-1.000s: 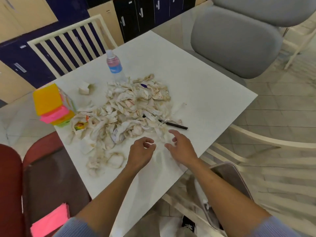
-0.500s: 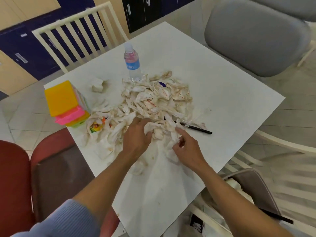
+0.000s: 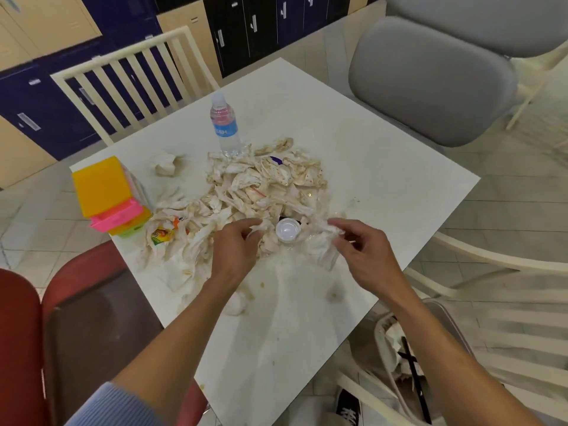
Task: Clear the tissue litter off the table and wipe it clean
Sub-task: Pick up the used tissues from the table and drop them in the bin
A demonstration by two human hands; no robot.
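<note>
Big white square surface (image 3: 384,186), smeared and speckled with crumbs. Spread across its middle, a wide heap of crumpled, stained white tissue litter (image 3: 255,186), running from the clear plastic water bottle with a blue label (image 3: 226,127) at the far side to the near hands. At the left corner sits a stack of yellow, pink and green plastic boxes (image 3: 107,195), touching the heap's edge.

Left hand (image 3: 235,252) sits at the near edge of the pile, fingers curled, thumb and forefinger pinching a twist of tissue. Right hand (image 3: 365,256) hovers just off the heap's right edge, fingers curled round a wad of crumpled tissue and clear film.

Between the two hands, a small round white plastic lid (image 3: 288,230) lies in the litter. One loose tissue ball (image 3: 166,164) sits apart, left of the bottle.
</note>
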